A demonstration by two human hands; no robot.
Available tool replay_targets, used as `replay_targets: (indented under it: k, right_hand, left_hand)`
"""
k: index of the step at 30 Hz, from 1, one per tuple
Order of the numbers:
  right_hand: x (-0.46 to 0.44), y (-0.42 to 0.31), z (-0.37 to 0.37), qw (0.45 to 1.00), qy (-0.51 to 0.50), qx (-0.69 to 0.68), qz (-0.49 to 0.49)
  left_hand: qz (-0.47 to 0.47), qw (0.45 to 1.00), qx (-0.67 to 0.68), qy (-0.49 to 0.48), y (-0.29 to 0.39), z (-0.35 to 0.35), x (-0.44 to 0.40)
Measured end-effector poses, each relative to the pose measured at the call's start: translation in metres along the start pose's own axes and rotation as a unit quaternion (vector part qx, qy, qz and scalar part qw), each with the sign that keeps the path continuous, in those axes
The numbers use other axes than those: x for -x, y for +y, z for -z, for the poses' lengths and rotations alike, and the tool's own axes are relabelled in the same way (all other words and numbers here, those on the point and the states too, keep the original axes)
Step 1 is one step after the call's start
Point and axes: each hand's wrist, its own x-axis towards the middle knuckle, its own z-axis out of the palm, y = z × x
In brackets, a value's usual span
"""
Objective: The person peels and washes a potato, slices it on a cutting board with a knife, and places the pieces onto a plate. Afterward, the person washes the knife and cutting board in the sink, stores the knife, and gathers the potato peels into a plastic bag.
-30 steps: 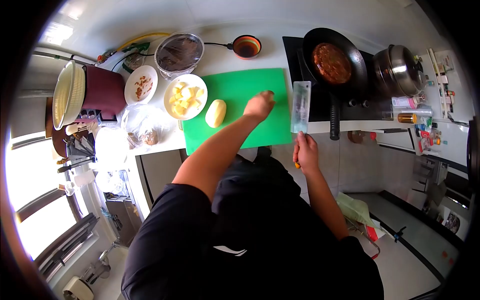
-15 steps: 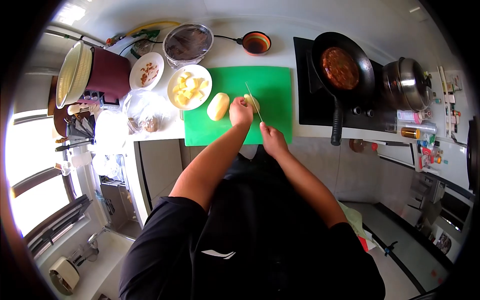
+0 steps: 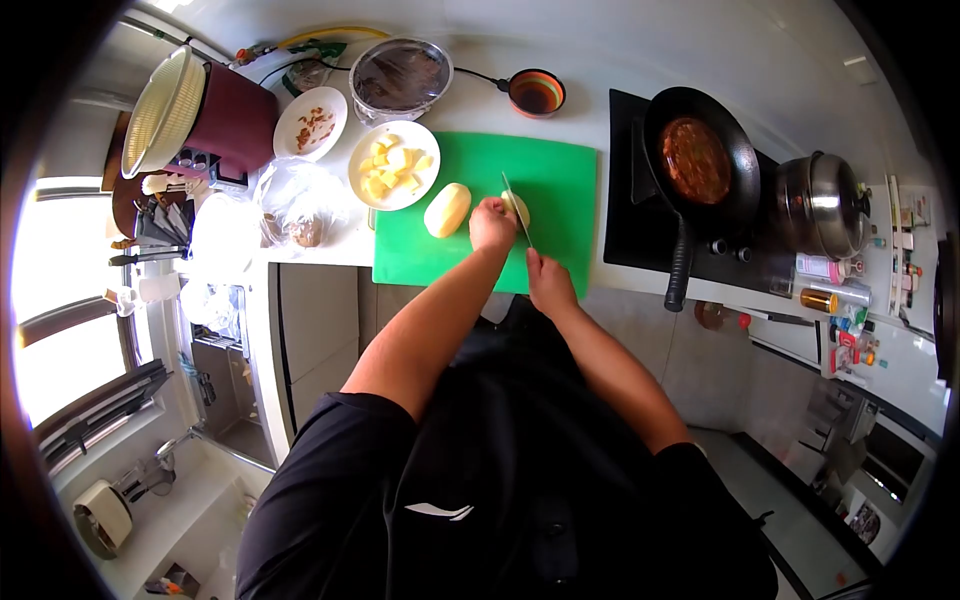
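Observation:
On the green cutting board, my left hand is closed on a peeled potato piece, partly hidden by the fingers and blade. My right hand grips the handle of a cleaver, seen nearly edge-on, with its blade at the potato piece. To the left of my hands lies a whole peeled potato. A white bowl of potato chunks rests at the board's upper left corner.
A black pan holding reddish-brown food sits on the stove, with a steel pot beside it. Behind the board are a small bowl and a film-covered bowl. A plate stands left.
The cleaver has moved left from beside the board to the potato piece, and my left hand has moved back onto that piece. The view has shifted slightly.

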Motion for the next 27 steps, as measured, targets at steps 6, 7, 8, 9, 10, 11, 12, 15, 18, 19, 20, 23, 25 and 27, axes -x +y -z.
replay_targets:
  k: [6, 7, 8, 9, 10, 11, 12, 15, 18, 19, 20, 23, 25, 27]
  right_hand:
    - [0.010, -0.029, 0.030, 0.943, -0.146, -0.260, -0.146]
    - [0.013, -0.031, 0.034, 0.927, -0.146, -0.306, -0.163]
    - [0.014, -0.028, 0.039, 0.929, -0.155, -0.297, -0.155]
    - [0.016, -0.028, 0.044, 0.930, -0.155, -0.297, -0.153]
    - [0.020, -0.027, 0.046, 0.930, -0.151, -0.302, -0.143]
    - [0.024, -0.025, 0.048, 0.931, -0.146, -0.308, -0.132]
    - [0.026, -0.023, 0.049, 0.931, -0.145, -0.308, -0.132]
    - [0.031, -0.012, 0.052, 0.923, -0.107, -0.344, -0.131]
    - [0.035, -0.012, 0.060, 0.907, -0.103, -0.372, -0.169]
    - [0.034, -0.008, 0.062, 0.907, -0.113, -0.369, -0.169]
    - [0.034, -0.006, 0.064, 0.907, -0.125, -0.366, -0.169]
    - [0.018, 0.026, 0.029, 0.972, -0.020, -0.224, -0.072]
    - [0.017, 0.022, 0.031, 0.990, 0.003, -0.132, -0.041]
    - [0.020, 0.014, 0.034, 0.995, -0.011, -0.092, -0.041]
  left_hand:
    - [-0.018, 1.000, 0.010, 0.000, -0.007, -0.003, -0.001]
    - [-0.012, 1.000, 0.004, -0.001, -0.009, -0.005, -0.001]
    - [-0.013, 1.000, 0.005, 0.000, -0.010, -0.007, 0.000]
    - [-0.019, 1.000, 0.003, 0.002, -0.010, -0.009, 0.000]
    - [-0.026, 1.000, 0.000, 0.003, -0.008, -0.008, 0.002]
    - [-0.027, 1.000, 0.001, 0.003, -0.006, -0.009, 0.004]
    - [-0.039, 0.999, -0.013, 0.014, -0.004, -0.011, 0.009]
    - [-0.065, 0.996, -0.065, 0.020, 0.022, -0.005, 0.029]
    - [-0.109, 0.979, -0.171, 0.022, 0.030, -0.006, 0.036]
    - [-0.139, 0.974, -0.179, 0.020, 0.027, -0.009, 0.034]
    - [-0.167, 0.968, -0.186, 0.020, 0.023, -0.012, 0.032]
    - [-0.185, 0.969, -0.156, 0.043, 0.011, -0.013, 0.017]
    - [-0.194, 0.970, -0.142, 0.036, 0.003, -0.002, 0.010]
    - [-0.185, 0.976, -0.102, 0.057, -0.004, -0.004, 0.008]
